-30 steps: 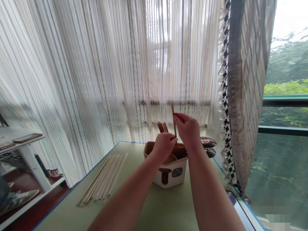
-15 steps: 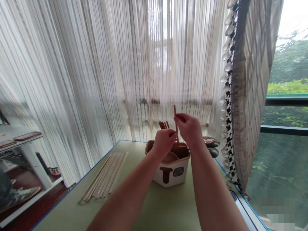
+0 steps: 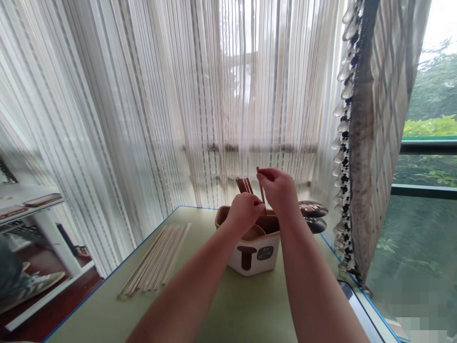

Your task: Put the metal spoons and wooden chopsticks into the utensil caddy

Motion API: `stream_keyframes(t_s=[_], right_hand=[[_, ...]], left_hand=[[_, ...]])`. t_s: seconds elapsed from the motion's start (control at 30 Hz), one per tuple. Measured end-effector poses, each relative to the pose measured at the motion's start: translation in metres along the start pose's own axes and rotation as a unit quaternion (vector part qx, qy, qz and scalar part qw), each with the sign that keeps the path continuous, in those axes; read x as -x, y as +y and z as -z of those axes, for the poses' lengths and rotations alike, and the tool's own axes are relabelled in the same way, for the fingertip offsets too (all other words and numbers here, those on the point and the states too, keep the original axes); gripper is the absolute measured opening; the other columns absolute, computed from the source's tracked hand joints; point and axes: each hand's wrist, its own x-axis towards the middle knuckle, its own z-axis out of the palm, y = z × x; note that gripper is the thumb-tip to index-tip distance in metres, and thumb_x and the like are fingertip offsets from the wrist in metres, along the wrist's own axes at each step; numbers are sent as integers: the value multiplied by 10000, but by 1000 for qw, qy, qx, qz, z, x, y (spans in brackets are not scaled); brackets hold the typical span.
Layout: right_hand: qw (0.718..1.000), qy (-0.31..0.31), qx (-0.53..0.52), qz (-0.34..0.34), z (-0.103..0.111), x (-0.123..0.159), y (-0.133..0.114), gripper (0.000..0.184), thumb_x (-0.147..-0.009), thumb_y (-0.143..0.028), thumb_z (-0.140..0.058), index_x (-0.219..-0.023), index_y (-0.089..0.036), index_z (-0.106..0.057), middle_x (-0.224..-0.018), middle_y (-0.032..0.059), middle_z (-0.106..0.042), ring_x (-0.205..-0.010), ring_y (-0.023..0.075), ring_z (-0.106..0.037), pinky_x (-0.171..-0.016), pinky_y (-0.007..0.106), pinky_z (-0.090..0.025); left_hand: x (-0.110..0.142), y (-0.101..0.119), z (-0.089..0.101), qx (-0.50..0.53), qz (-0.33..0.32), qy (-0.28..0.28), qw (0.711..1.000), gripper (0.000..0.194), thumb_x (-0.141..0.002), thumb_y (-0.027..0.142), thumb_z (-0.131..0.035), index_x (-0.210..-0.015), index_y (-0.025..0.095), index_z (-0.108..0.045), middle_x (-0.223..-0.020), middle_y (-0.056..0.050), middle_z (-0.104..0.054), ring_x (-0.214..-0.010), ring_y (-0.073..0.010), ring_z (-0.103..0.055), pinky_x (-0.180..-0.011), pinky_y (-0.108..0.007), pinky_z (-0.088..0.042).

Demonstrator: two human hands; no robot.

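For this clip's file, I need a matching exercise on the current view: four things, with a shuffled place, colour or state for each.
1. right hand
2. pale sticks
3. white container
4. slotted utensil

A. brown inside
B. right of the right wrist
C. pinching a brown stick
D. lying loosely bunched on the table

Pairs: 1-C, 2-D, 3-A, 4-B

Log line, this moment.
right hand: pinches slim brown stick near top; left hand: at stick, lower; white brown-rimmed box: below hands; pale thin sticks: green tabletop
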Motion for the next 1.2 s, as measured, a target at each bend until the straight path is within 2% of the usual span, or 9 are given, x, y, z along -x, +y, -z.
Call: stream_keyframes(t_s=[0.13,0.3,0.47,0.6,0.73,0.83,0.97,1.07,1.2], right_hand=[[998,-27,-40,-43,1,-1,4,226,-698,-310,-600,-814,-143,-699,-758,67,-713,-702,189,-651,-647,289,-483],[998,-39,-9,-55,1,0,4,210,-679,-307,-606,-791,-159,-705,-747,56,-716,-683,186,-650,-649,289,-483],[999,-37,7,-37,2,2,0,208,-702,-305,-586,-796,-169,-712,-748,54,-717,-693,183,-653,-663,287,-480],[999,-33,36,-21,1,2,1,200,-707,-314,-585,-789,-185,-713,-741,49,-715,-691,186,-651,-651,289,-475],[998,-52,35,-17,-2,1,5,195,-716,-308,-580,-792,-181,-706,-733,48,-712,-687,181,-648,-636,281,-472],[997,-62,41,-17,-5,1,7,190,-714,-297,-585,-798,-173,-702,-744,56,-713,-708,184,-649,-642,282,-473],[997,-65,49,-19,-8,2,9,191,-723,-295,-579,-798,-169,-701,-737,60,-711,-706,186,-650,-647,289,-477],[996,-68,48,-22,-10,2,10,190,-723,-297,-580,-793,-167,-701,-734,61,-710,-709,188,-653,-647,292,-481],[996,-75,48,-32,-12,2,11,195,-722,-306,-581,-795,-170,-700,-722,57,-708,-696,188,-652,-636,292,-484]], left_hand=[[-2,-4,0,106,21,12,994,240,-792,336,-527,-788,146,-673,-646,-33,-662,-556,-108,-596,-527,-201,-447],[-2,-4,-2,11,3,23,1000,254,-793,319,-519,-675,163,-680,-587,-27,-640,-564,-118,-584,-564,-220,-447],[2,5,5,-58,-8,39,998,265,-781,311,-514,-631,167,-679,-584,-37,-635,-582,-136,-586,-560,-235,-432],[3,12,15,-83,6,18,996,243,-744,312,-546,-600,163,-674,-565,-42,-626,-577,-143,-581,-545,-238,-424],[3,10,29,-54,14,-20,998,268,-729,366,-565,-582,166,-668,-532,-34,-608,-558,-140,-574,-533,-237,-428],[2,3,43,-30,17,8,999,225,-724,350,-580,-658,162,-686,-568,-35,-626,-558,-132,-576,-530,-233,-437],[1,-8,60,-21,63,43,997,181,-722,293,-582,-684,152,-688,-571,-37,-631,-535,-123,-576,-521,-228,-444],[-1,-13,68,-15,89,55,994,226,-735,351,-585,-706,151,-685,-593,-41,-641,-530,-121,-576,-515,-228,-443],[-1,-15,72,-20,87,47,995,278,-737,406,-586,-704,147,-680,-625,-53,-650,-544,-120,-574,-509,-222,-426]])
